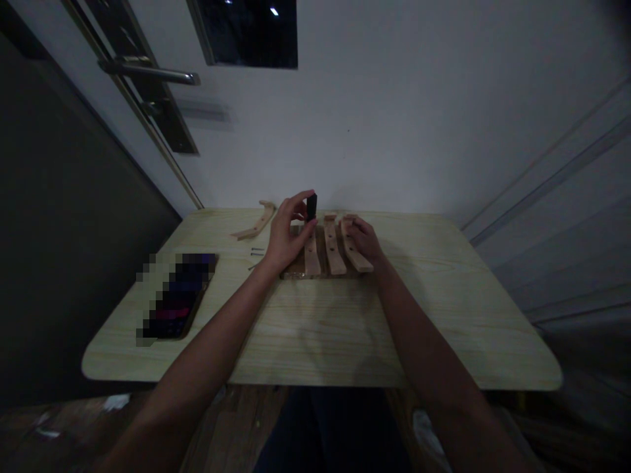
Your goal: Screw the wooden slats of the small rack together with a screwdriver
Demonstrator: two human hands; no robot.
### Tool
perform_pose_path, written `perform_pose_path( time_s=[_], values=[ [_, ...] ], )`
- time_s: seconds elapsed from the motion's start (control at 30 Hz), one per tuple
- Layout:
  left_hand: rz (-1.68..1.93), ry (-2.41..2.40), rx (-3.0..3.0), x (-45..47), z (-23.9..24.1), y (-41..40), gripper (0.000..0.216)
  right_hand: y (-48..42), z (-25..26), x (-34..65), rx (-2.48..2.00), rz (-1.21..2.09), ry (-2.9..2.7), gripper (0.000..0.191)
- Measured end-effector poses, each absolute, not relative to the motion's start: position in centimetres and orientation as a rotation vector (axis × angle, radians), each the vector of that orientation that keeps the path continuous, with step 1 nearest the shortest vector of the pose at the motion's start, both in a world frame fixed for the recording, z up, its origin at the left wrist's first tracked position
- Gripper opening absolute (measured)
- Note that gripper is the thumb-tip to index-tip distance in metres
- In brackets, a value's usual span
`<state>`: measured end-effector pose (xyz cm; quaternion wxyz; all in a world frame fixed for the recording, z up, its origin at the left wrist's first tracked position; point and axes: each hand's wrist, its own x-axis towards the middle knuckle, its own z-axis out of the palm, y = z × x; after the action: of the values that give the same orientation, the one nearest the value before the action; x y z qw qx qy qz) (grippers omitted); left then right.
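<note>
My left hand (290,230) pinches a small black upright object (311,206) between thumb and fingers, just above the left curved wooden strip (311,256). Beside that strip lie a middle wooden strip (333,253) and a right wooden strip (355,253), each with dark holes along it. All three rest across a brown wooden base (294,271). At the far right end, my right hand (363,238) closes around the upper part of the right strip, which sits at a slant. Its fingertips are partly hidden.
Another curved wooden piece (257,225) lies at the back left of the table (444,315). Several screws or nails (257,253) lie left of my left hand. A phone (180,299) is on the left side. Behind stands a white door with a metal handle (152,72).
</note>
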<state>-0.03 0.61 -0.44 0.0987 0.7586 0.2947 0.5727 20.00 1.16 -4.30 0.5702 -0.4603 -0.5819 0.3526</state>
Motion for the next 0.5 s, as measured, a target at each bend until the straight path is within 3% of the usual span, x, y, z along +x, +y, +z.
perform_pose_path(
  time_s=[0.5],
  values=[
    [1.608, 0.794, 2.241, -0.04, 0.09, -0.17, 0.049, 0.9, -3.9, 19.88, -1.125, 0.822, -1.332, 0.02]
  ],
)
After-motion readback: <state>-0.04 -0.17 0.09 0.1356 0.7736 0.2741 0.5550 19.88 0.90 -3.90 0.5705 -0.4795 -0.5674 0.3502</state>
